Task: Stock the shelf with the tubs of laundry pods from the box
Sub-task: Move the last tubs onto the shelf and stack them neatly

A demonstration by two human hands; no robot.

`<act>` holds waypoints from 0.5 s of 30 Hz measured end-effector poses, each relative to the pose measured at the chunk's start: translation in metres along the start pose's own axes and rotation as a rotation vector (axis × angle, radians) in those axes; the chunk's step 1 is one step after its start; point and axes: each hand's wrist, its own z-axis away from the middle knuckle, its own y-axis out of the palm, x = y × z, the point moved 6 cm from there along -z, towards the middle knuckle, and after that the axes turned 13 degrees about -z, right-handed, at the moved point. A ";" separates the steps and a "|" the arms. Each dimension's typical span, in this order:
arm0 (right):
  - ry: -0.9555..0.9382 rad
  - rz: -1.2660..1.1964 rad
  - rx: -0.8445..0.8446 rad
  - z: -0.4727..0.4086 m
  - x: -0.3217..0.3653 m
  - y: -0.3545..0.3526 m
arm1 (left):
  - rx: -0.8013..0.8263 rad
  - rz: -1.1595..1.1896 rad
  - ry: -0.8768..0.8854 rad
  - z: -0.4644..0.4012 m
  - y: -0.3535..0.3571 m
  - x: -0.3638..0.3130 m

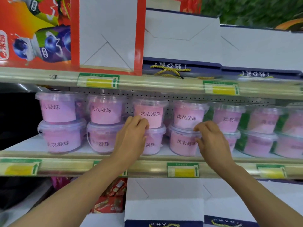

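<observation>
The middle shelf (147,157) carries pink tubs of laundry pods stacked two high. Seven stacks show across its width, so fourteen tubs are at least partly in view — the three stacks at the far right are blurred and partly cut off by the frame edge.

The left hand (132,131) reaches over the shelf lip to the third stack from the left. Its fingers curl against the lower edge of the upper tub (150,114), just where that tub sits on the lid of the lower tub (152,141); the hand covers much of the lower one.

The right hand (211,138) is at the fourth stack, fingers curled round the rim and right side of the bottom tub (183,142), with the top tub (188,115) resting on it.

Five yellow-and-green price tags show on the shelf rails: two on the upper rail (164,82) and three clear ones on the lower — a fourth there is mostly hidden behind the left forearm.
</observation>
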 end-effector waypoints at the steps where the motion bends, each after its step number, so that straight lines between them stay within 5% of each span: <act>1: -0.007 0.005 0.003 0.000 0.000 0.000 | 0.006 0.005 -0.001 0.000 0.001 0.000; 15: 0.007 0.016 0.015 0.000 -0.002 -0.002 | 0.020 -0.029 -0.013 0.001 -0.003 -0.007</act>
